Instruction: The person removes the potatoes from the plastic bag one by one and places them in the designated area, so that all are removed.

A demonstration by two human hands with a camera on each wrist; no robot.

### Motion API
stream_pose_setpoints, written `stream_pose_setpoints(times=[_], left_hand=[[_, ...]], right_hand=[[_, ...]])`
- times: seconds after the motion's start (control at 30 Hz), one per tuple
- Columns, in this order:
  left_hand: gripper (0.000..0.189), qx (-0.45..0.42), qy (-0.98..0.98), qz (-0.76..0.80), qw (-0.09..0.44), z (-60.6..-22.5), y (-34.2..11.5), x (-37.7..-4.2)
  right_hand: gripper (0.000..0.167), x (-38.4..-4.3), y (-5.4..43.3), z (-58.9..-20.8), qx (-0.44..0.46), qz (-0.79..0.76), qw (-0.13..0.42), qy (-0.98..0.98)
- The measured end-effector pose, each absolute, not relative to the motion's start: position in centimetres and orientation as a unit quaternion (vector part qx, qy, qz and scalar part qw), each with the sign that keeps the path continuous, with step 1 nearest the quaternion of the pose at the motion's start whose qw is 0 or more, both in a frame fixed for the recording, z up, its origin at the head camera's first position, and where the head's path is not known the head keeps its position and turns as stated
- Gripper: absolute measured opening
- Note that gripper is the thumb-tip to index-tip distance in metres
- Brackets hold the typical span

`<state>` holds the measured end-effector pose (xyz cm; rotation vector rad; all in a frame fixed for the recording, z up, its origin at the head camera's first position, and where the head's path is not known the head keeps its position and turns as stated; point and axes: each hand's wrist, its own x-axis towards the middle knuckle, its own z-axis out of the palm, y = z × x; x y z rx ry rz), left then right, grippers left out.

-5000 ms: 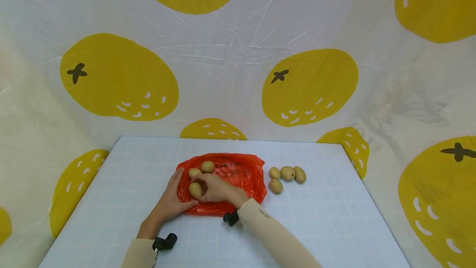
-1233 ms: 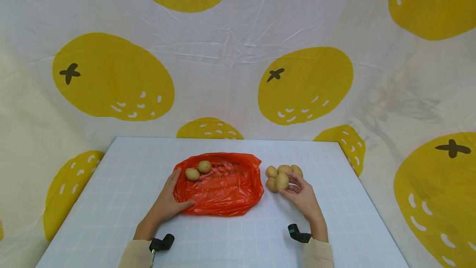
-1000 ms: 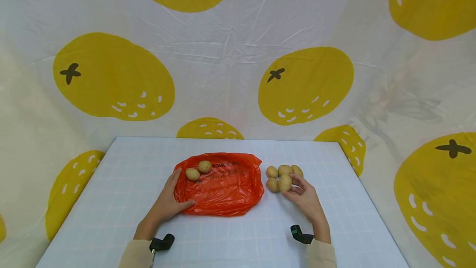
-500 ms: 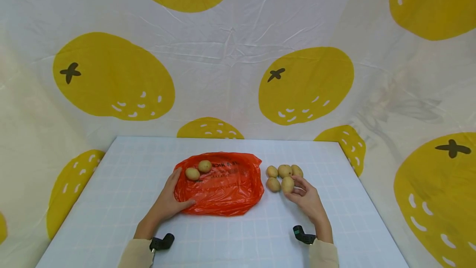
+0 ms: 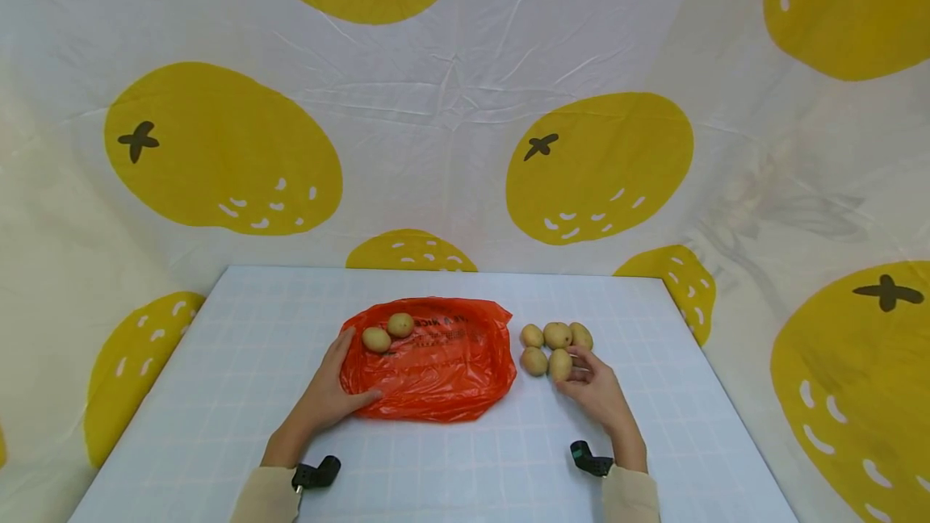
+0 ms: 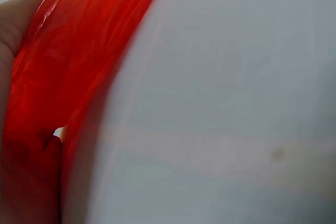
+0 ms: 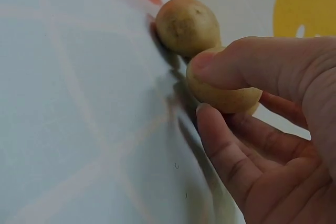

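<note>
My left hand rests spread against the left end of an unfolded red plastic bag, fingers along its side and thumb at its near edge. Two potatoes lie on the bag's far left part. To the right of the bag, my right hand pinches a potato between thumb and fingertips, low over the table. Close beside it sits another potato, seen clearly in the right wrist view. Red plastic hides part of my left hand in the left wrist view.
Behind the held potato stands a row of potatoes, close together. The table has a pale checked cover. A white cloth with yellow fruit prints hangs behind and beside it.
Since five seconds ago, my right hand has carried a potato from the bag to the group on the right. Lately it shifted slightly right and lower with it. My left hand stayed at the bag.
</note>
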<state>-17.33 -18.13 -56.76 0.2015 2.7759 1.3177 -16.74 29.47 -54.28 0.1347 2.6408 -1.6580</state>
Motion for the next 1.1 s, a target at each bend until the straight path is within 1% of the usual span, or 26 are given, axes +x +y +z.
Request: stream_pose_setpoints(times=[0.27, 0.63, 1.1], left_hand=[[0.124, 0.067, 0.9, 0.43, 0.031, -56.77, -18.05, -17.27], [0.124, 0.067, 0.899, 0.431, 0.033, -56.7, -18.07, -17.21], [0.124, 0.067, 0.899, 0.431, 0.033, -56.72, -18.16, -17.2]], right_hand=[[0.061, -16.99, 29.12, -54.23, 0.031, -0.475, -0.003, 0.879], [0.063, -17.13, 29.32, -53.85, 0.034, -0.465, 0.024, 0.884], [0.061, -16.87, 29.64, -53.69, 0.043, -0.463, 0.03, 0.885]])
